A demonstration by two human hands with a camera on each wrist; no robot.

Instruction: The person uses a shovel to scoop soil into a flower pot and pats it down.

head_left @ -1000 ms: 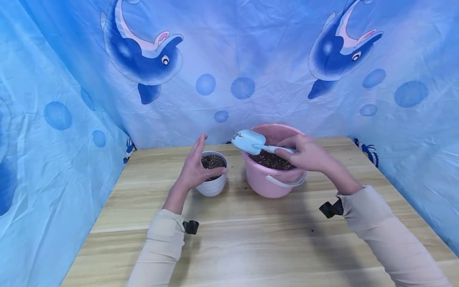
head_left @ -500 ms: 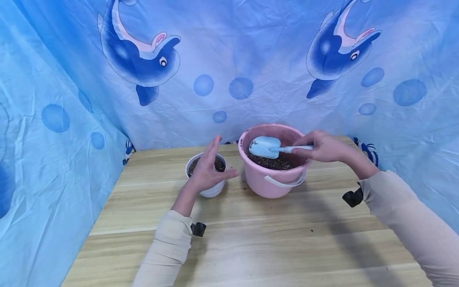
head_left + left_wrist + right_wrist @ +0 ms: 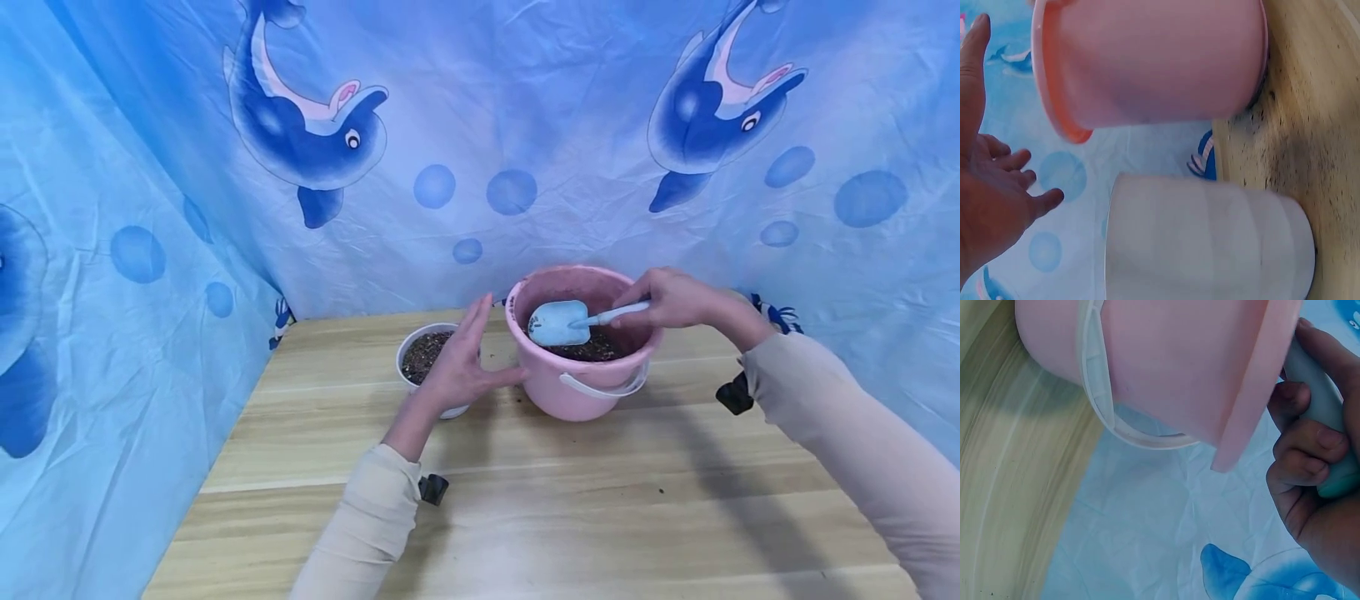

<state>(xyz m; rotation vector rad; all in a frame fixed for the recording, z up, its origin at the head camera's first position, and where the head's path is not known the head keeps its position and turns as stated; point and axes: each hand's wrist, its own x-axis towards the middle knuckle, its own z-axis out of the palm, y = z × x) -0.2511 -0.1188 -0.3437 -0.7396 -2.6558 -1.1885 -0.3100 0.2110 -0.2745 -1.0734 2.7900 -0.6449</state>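
My right hand (image 3: 675,298) grips the handle of a light blue trowel (image 3: 558,323), fingers curled round it in the right wrist view. The trowel's blade, with a few specks of soil on it, is within the mouth of a pink bucket (image 3: 573,392) holding dark soil (image 3: 592,346). My left hand (image 3: 463,371) is spread, thumb pointing at the bucket's left side, and holds nothing. It is above the right part of a white pot (image 3: 408,342) filled with soil (image 3: 423,357), partly hiding it. Whether the thumb touches the bucket I cannot tell.
Pot and bucket stand side by side near the back of a wooden table (image 3: 540,517). The bucket's white handle (image 3: 603,387) hangs down in front. Soil crumbs lie between the two containers. A blue dolphin-print sheet (image 3: 465,100) hangs behind and at both sides.
My right hand has drawn the trowel right, from beside the bucket's rim to inside its mouth. My left hand has shifted right, from the pot towards the bucket.
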